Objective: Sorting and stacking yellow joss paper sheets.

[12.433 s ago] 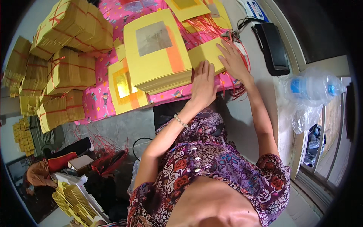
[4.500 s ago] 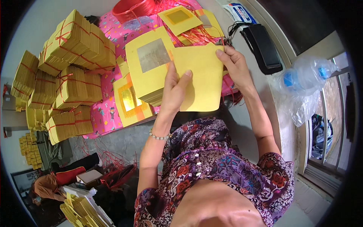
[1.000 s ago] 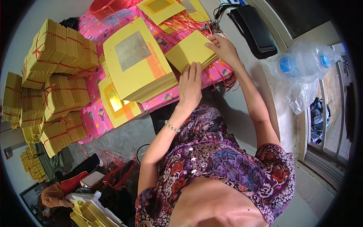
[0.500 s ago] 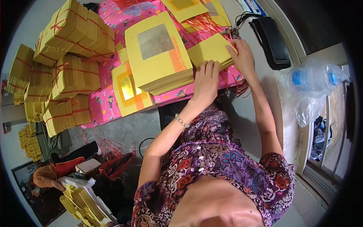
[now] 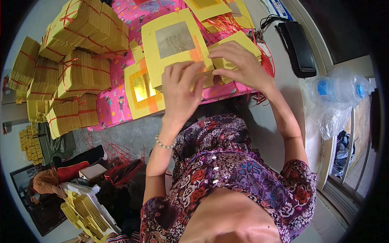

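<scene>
A thick stack of yellow paper sheets [image 5: 152,52] with a silver square and an orange strip on top lies on the pink patterned table cover [image 5: 117,99]. At its near edge is my left hand [image 5: 180,89], fingers loosely curled and apart, holding nothing I can see. My right hand [image 5: 241,67] is spread over the gap between this stack and a smaller yellow stack [image 5: 239,40] on its right. Its thumb and fingers are apart; whether the fingertips touch paper I cannot tell. A yellow sheet with a gold square [image 5: 142,89] lies left of the big stack.
Tall piles of yellow paper bundles tied with red string [image 5: 83,73] stand at left. Loose red strings [image 5: 223,24] lie behind the stacks. A black case [image 5: 298,48] and plastic-wrapped bottles [image 5: 336,89] are at right. Another person [image 5: 50,182] is at lower left by more yellow paper [image 5: 83,212].
Both hands have left the smaller stack's edges and moved left. My left hand has come to the big stack's near edge; my right hand is now between the stacks. The view has shifted slightly.
</scene>
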